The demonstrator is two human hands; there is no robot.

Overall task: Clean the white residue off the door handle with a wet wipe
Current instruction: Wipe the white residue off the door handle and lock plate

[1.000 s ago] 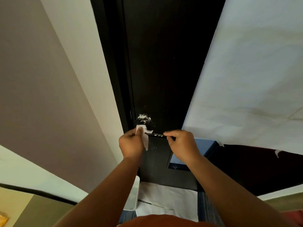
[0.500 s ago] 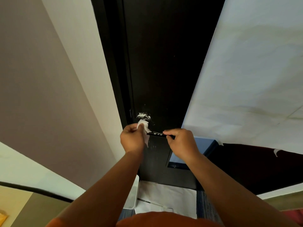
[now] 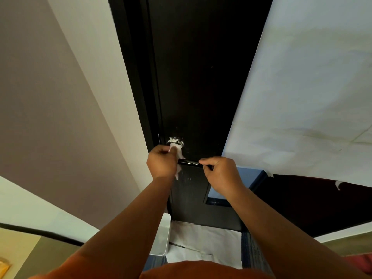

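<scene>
Holding the wet wipe (image 3: 174,148) in curled fingers, the left hand (image 3: 162,161) presses it on the dark door handle (image 3: 190,163), right where the bar meets its round base. The right hand (image 3: 219,172) pinches the far end of the bar between thumb and fingers, maybe to steady it. The handle sits low on the black door (image 3: 201,77), between the two hands. A lot of white residue (image 3: 175,140) is on the round base just above the wipe, and small white marks show on the bar too. Little white dots speckle the door under the bar. I think the job is only just begun. The base, the bar and the spots nearby all need more rubbing.
</scene>
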